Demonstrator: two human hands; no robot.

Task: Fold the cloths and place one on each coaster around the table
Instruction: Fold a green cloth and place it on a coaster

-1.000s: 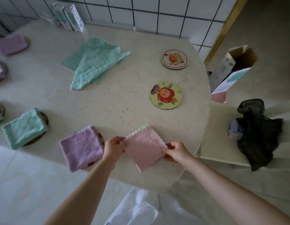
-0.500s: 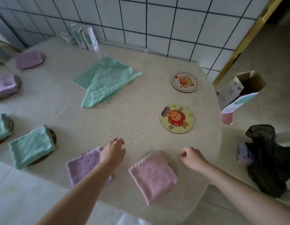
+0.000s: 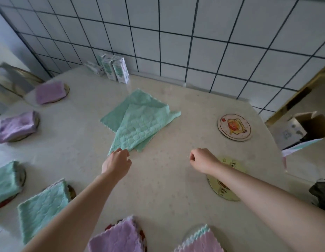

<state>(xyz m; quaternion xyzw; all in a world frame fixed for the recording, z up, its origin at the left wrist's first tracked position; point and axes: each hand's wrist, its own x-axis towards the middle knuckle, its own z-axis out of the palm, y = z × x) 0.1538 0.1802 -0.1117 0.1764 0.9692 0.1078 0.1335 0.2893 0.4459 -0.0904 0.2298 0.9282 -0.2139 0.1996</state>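
Note:
Two unfolded green cloths [image 3: 139, 122] lie overlapped mid-table. My left hand [image 3: 118, 162] reaches their near corner, its fingertips touching the top cloth. My right hand [image 3: 203, 160] hovers as a curled fist holding nothing, over a yellow cartoon coaster [image 3: 219, 190] that my forearm partly hides. A second bare coaster [image 3: 234, 127] sits far right. Folded cloths rest on coasters around the edge: purple [image 3: 49, 92], purple [image 3: 17, 126], green [image 3: 5, 180], green [image 3: 42, 206], purple [image 3: 118, 237] and pink [image 3: 199, 240].
Small cartons [image 3: 116, 70] stand against the tiled wall at the back. An open cardboard box [image 3: 303, 130] and a dark bag [image 3: 321, 193] sit beyond the table's right edge. A chair back [image 3: 11, 79] is at the far left.
Both hands let go of the pink folded cloth, leaving it on its coaster, and moved forward. My left hand reached the green cloths; the view tilted up toward the wall.

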